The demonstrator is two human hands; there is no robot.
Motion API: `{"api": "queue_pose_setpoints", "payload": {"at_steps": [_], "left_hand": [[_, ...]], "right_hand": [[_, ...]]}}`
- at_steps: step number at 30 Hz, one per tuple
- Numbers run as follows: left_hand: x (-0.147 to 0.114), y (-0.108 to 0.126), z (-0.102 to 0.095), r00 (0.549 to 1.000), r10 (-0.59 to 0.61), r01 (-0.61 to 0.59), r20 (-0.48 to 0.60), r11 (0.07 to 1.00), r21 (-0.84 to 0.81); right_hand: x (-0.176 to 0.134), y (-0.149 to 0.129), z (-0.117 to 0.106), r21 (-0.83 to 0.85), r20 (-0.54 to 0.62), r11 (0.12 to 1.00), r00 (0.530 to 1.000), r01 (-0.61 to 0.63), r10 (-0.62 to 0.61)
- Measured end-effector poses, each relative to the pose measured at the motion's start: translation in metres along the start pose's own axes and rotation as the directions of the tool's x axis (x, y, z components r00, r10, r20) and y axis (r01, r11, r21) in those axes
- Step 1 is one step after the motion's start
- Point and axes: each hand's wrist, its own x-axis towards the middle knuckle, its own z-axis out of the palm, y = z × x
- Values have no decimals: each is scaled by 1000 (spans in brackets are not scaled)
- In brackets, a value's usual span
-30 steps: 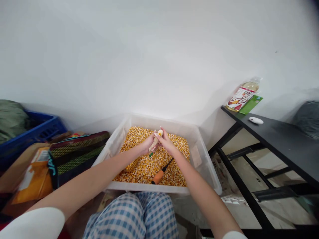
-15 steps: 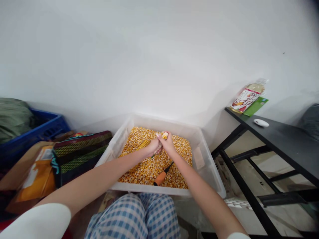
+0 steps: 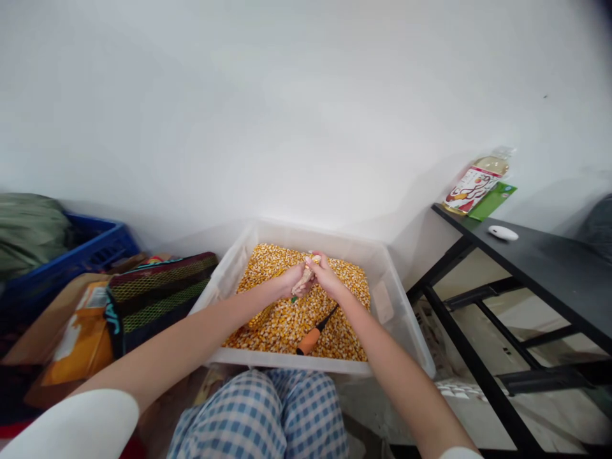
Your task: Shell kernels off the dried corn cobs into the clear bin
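My left hand (image 3: 292, 280) and my right hand (image 3: 328, 277) meet above a translucent plastic tub (image 3: 401, 306) of loose corn kernels (image 3: 287, 328). Both are closed around a pale corn cob (image 3: 302, 283), largely stripped where it shows between my fingers. A small green bit (image 3: 294, 298) sticks out below the left hand; what it belongs to is unclear. On the kernels, nearer to me, lies a tool with an orange handle (image 3: 310, 342) and a dark shaft, perhaps a screwdriver. Partly behind my left forearm rests a yellow ear of corn (image 3: 261, 317).
To the right stands a black table (image 3: 540, 261) holding an oil bottle (image 3: 478, 185), a green packet (image 3: 493, 201) and a white oval object (image 3: 503, 233). On the left are a blue crate (image 3: 102, 245), a mesh bag (image 3: 160, 293) and a cardboard box (image 3: 52, 325). A white wall rises behind the tub.
The cob between my hands has turned and now shows a longer pale, bare side. My hands have stayed close together over the kernels. The view has shifted slightly.
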Motion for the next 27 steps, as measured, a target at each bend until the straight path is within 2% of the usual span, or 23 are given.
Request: {"api": "queue_pose_setpoints", "payload": {"at_steps": [3,9,11,13,16,19,23,27], "left_hand": [[-3,4,-4,997,-18,21,72,999,-34],[-5,10,-7,985,117,-111,123,992,-58],[-5,10,-8,985,117,-112,130,993,-44],[-4,10,-9,985,112,-111,128,994,-15],[-3,7,-6,984,154,-159,84,986,54],[-4,3,3,972,227,-216,-63,965,149],[-3,-2,19,907,329,-244,-261,919,310],[0,-5,27,840,400,-221,-366,869,442]], "right_hand": [[-3,-5,-2,124,73,992,997,-27,18],[-1,-12,-14,324,274,945,961,-51,-42],[0,-15,-16,342,285,938,957,-57,-46],[0,-16,-16,309,247,950,968,-36,-44],[-1,-14,-9,154,119,987,991,36,-55],[1,-7,-3,-17,-1,991,991,135,-135],[5,4,0,-197,-111,947,955,252,-277],[9,10,1,-262,-210,942,941,208,-266]]}}
